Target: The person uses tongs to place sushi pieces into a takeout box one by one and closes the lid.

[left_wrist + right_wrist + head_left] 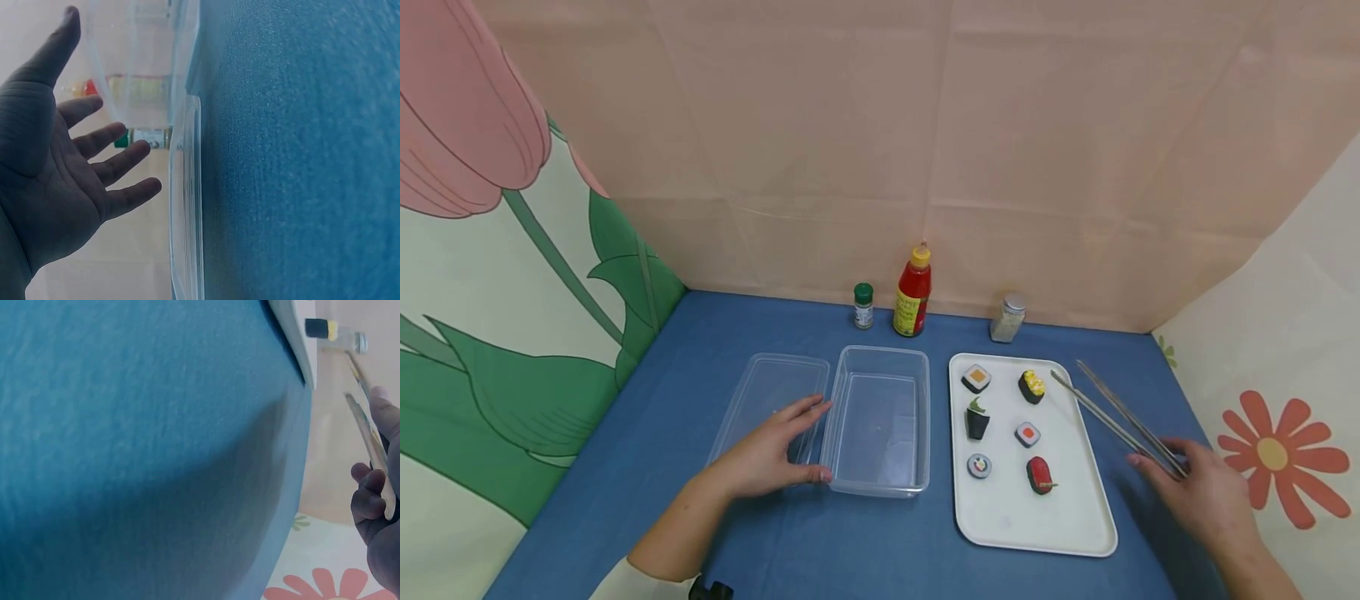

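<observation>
My left hand (pixel 775 446) hovers with spread fingers at the left wall of a clear plastic container (pixel 880 483); whether it touches is unclear in the head view. Beneath and beyond that hand lies a clear lid (pixel 741 392). In the left wrist view the palm and fingers (pixel 119 165) hold nothing. My right hand (pixel 1213 496) grips metal tongs (pixel 1120 425), their two arms apart and tips pointing toward the far right of a white tray (pixel 1007 521). On it sit several sushi pieces, among them a corn-topped one (pixel 1032 387) and a red-topped one (pixel 1040 475).
Along the back of the blue table (pixel 865 550) stand a green-capped spice jar (pixel 863 307), a red sauce bottle (pixel 913 292) and a glass shaker (pixel 1008 318). Fabric walls (pixel 925 150) enclose the table's back and sides.
</observation>
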A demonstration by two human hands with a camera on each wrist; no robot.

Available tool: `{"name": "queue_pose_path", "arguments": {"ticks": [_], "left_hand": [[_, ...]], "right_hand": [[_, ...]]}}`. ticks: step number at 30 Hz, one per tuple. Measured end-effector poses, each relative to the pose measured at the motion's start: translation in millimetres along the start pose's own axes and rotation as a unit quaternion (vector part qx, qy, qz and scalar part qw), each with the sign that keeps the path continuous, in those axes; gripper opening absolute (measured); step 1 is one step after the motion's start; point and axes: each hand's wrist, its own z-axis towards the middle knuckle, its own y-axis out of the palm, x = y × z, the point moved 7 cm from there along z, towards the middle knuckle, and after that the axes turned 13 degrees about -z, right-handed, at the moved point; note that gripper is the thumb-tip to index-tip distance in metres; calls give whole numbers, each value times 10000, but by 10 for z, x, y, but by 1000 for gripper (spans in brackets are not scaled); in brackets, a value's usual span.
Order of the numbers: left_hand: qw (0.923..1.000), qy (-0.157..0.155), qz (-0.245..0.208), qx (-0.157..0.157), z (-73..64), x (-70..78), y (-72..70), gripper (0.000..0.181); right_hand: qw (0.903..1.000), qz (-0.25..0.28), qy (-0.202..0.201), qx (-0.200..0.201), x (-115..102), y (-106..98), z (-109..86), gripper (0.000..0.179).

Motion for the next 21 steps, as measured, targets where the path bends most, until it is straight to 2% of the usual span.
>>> {"name": "queue_pose_path", "arguments": {"ticks": [9, 21], "left_hand": [[10000, -1, 15, -4, -4, 8, 2, 99], [10000, 24, 19, -16, -7, 3, 4, 98]], "right_hand": [[9988, 22, -338, 349, -130, -19, -42, 65], [9975, 22, -608, 357, -278, -13, -52, 62]]}}
